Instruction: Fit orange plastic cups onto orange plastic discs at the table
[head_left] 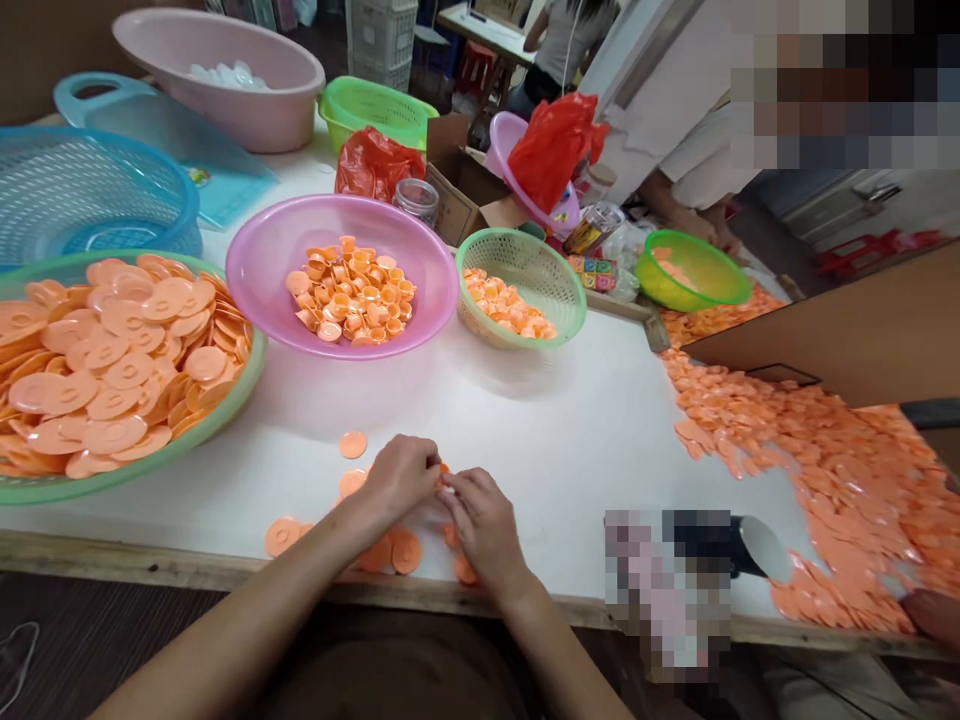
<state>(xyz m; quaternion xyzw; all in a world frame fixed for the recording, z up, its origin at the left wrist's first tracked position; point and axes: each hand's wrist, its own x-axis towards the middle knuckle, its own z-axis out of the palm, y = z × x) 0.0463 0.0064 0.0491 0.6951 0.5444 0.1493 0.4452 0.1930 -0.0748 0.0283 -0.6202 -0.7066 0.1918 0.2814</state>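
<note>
Near the front edge of the white table, my left hand (403,476) and my right hand (484,522) meet, fingertips pinched together. Between them shows a small orange plastic piece (444,469), mostly covered by the fingers. Flat orange plastic discs (406,551) lie under and around both hands, and one lone disc (352,445) sits farther forward. Beyond my hands stands a pink-purple basin (255,290) with small orange cup-shaped caps (360,295) inside. To its left, a green basin (251,400) is heaped with orange discs (124,370).
A pale green basket (574,318) holds more orange pieces. Loose orange pieces (840,480) spread across the right side, beside a cardboard panel (840,320). A blue basket (90,190) stands far left. A dark cylindrical object (757,548) lies right. People are beyond the table.
</note>
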